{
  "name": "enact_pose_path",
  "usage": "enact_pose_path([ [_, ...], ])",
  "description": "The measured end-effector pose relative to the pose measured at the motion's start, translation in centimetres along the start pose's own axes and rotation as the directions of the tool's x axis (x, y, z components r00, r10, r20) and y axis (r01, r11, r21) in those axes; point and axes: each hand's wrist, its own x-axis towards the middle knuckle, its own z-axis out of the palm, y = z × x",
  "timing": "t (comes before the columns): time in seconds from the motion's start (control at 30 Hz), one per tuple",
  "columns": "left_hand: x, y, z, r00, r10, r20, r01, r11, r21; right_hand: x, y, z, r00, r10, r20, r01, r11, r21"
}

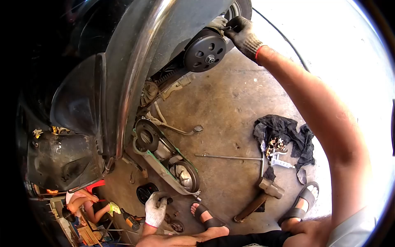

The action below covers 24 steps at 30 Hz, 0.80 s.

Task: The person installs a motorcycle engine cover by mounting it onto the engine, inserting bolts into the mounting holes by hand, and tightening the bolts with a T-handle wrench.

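My right hand (242, 36), in a grey-white work glove with dark-stained fingers, reaches up beside the scooter's rear wheel (245, 8). Its fingers are closed at a small dark piece I cannot make out, just behind the black clutch drum (205, 54) with round holes. A drive belt (173, 79) runs forward from the drum. Low on the left, my left hand (155, 209), also gloved, is curled, with something dark at its fingertips that I cannot name. Near it are a black round part (146, 192) and the removed transmission cover (164, 160), edged in green gasket.
A hammer (259, 199), a T-handle wrench (230, 157), a black rag (279, 125) and small metal parts lie on the concrete. The kick lever (181, 129) juts from the scooter body (135, 61). Another person (84, 201) sits lower left, near a dark bottle (130, 220).
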Motion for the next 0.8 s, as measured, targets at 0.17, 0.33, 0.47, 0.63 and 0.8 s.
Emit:
enact_pose_path([
  [0.17, 0.1, 0.5, 0.1, 0.997, -0.072, 0.001, 0.071, 0.993, -0.097, 1.4, 0.1, 0.0, 0.962, -0.216, -0.167, 0.26, 0.911, 0.321],
  [0.33, 1.2, 0.3, 0.3, 0.999, -0.03, -0.01, 0.03, 0.997, -0.07, 3.1, 0.1, 1.5, 0.927, -0.178, -0.329, 0.115, 0.972, -0.204],
  [0.47, 1.8, -0.3, 0.6, 0.999, -0.034, 0.016, 0.034, 0.998, 0.045, 4.1, 0.4, 1.7, 0.965, -0.142, -0.219, 0.118, 0.986, -0.119],
  [0.63, 1.2, -2.1, 0.9, 1.0, -0.011, -0.004, 0.011, 0.999, -0.052, 3.2, 1.1, 0.2, 0.997, -0.025, -0.071, 0.027, 0.999, 0.026],
  [0.8, 1.3, -1.3, 0.7, 1.0, 0.008, -0.014, -0.008, 0.999, -0.043, 2.3, 1.5, -1.6, 0.999, 0.003, -0.032, -0.002, 0.999, 0.043],
])
